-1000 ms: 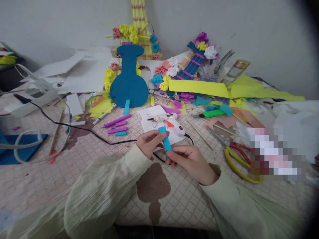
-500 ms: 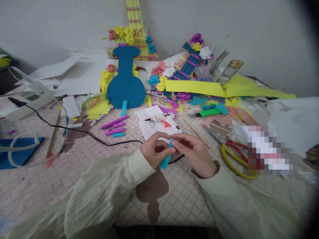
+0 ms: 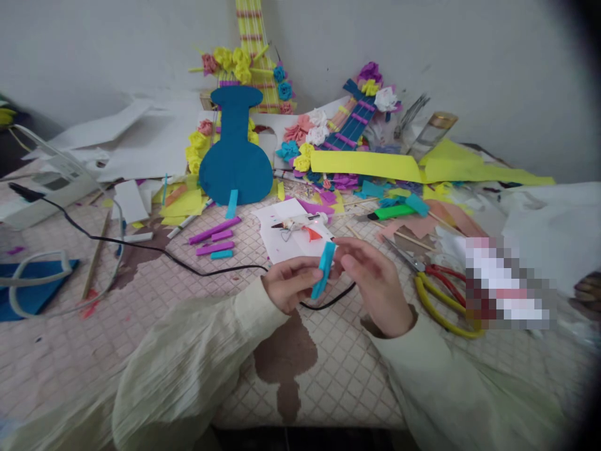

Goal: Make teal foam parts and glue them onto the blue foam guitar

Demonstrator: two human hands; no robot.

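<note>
A small light-blue folded strip (image 3: 323,269) stands upright between my hands. My left hand (image 3: 292,282) pinches its lower part between thumb and fingers. Just right of the strip is my right hand (image 3: 370,279), its thumb and fingers apart, with nothing visible between them. Behind my hands, a glue gun (image 3: 303,221) lies on a white sheet (image 3: 275,241). Several purple strips (image 3: 215,247) and a short light-blue one (image 3: 221,254) rest to the left. A dark-blue guitar-shaped cutout (image 3: 236,166) leans behind them, a light-blue strip at its lower edge.
Scissors (image 3: 441,307) with yellow and red handles and a green cutter (image 3: 394,212) lie on the right. A black cable (image 3: 173,252) crosses the left side. Decorated paper guitars, a long yellow strip (image 3: 366,164) and a glass jar (image 3: 434,133) stand or lie along the wall.
The light-blue strip has been raised and turned more upright. My right hand has moved a little right, off the strip, and its fingers have parted. My left hand keeps its hold.
</note>
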